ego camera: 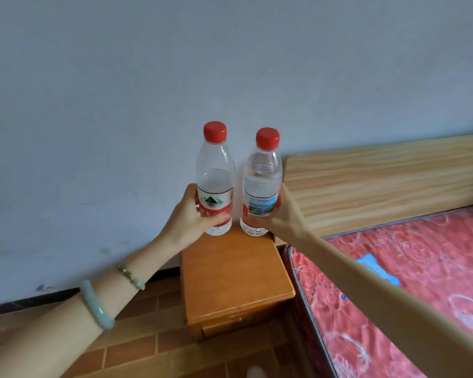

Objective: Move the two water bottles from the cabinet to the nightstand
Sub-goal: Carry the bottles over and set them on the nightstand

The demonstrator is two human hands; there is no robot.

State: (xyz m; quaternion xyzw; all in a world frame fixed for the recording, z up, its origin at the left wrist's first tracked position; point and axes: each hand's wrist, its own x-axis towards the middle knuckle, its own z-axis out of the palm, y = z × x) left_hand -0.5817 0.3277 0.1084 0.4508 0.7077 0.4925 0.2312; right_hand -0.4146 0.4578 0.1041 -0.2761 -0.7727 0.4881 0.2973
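Observation:
Two clear water bottles with red caps stand upright side by side over the back edge of the orange wooden nightstand (230,271), close to the wall. My left hand (191,214) grips the left bottle (215,175) around its red-and-white label. My right hand (286,214) wraps the right bottle (261,178) at its blue-and-red label. The bottle bases are at the nightstand's top; whether they rest on it I cannot tell. The left bottle is about half full, the right one fuller.
A bed with a red patterned mattress (410,268) and a light wooden headboard (380,181) stands right against the nightstand's right side. A pale wall (120,105) lies behind. Brown brick-pattern floor (148,336) stretches to the left and front.

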